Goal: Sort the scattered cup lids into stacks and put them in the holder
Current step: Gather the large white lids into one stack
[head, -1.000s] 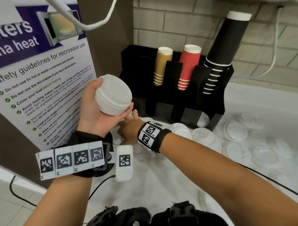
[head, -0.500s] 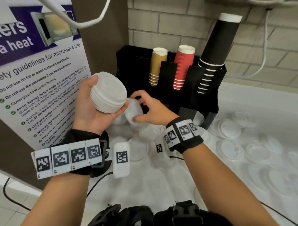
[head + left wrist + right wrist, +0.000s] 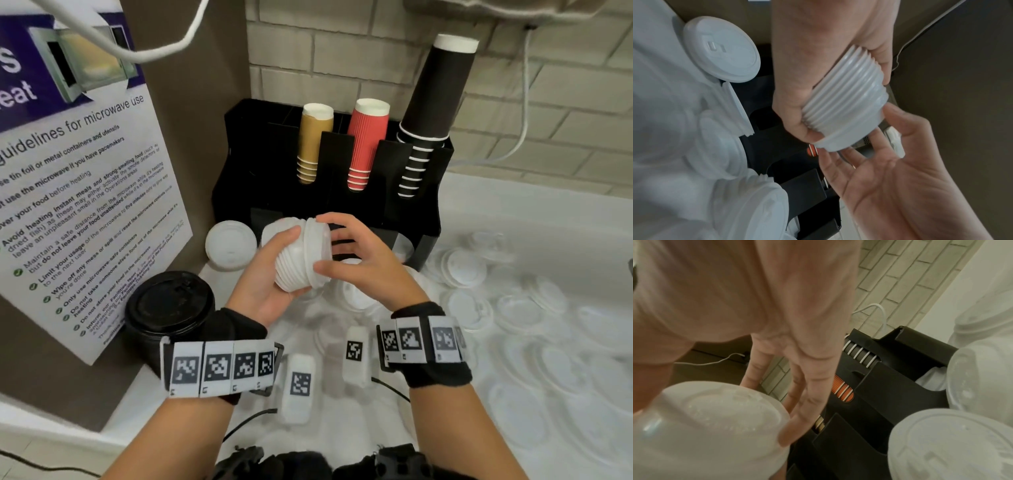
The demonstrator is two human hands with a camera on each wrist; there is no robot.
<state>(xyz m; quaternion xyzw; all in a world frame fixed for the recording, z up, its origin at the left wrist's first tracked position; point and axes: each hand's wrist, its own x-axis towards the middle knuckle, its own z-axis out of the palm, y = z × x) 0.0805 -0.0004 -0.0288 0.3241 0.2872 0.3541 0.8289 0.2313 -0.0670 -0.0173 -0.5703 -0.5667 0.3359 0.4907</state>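
Observation:
My left hand [image 3: 270, 274] grips a stack of white cup lids [image 3: 291, 263] turned on its side in front of the black holder [image 3: 346, 205]. My right hand [image 3: 356, 260] pinches one more white lid [image 3: 318, 246] by its rim, thumb below and fingers above, and holds it against the stack's right end. The left wrist view shows the ribbed stack [image 3: 844, 105] in my left hand [image 3: 795, 100], with my right hand [image 3: 879, 162] spread around the end lid. The right wrist view shows that lid [image 3: 711, 418] under my fingers [image 3: 803, 394].
The holder carries gold [image 3: 313, 144], red [image 3: 366, 144] and black [image 3: 435, 102] cup stacks. Another white lid pile [image 3: 231, 245] stands at its left, a black lid stack [image 3: 169, 308] nearer me. Several loose white lids [image 3: 462, 267] lie on the white counter to the right. A poster [image 3: 78, 192] leans on the left.
My right hand picked a lid off the counter and brought it to the end of the stack. My left hand lowered the stack and turned it sideways toward the right hand.

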